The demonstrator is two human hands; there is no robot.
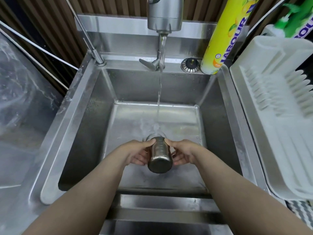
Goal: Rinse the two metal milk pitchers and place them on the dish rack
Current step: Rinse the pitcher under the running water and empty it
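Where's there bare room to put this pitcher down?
The rack right of the sink is bare: its flat front and ribbed back are both free. The sink's back ledge is crowded by the tap, plug and yellow bottle.

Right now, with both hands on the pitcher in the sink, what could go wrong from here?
1. The small steel milk pitcher is tipped, base toward the camera, held between the left hand and the right hand; a wet grip could slip.
2. The water stream lands beyond the pitcher's mouth, so the rinse may miss the inside.
3. The white plastic dish rack sits to the right past the sink rim; carrying could drip.
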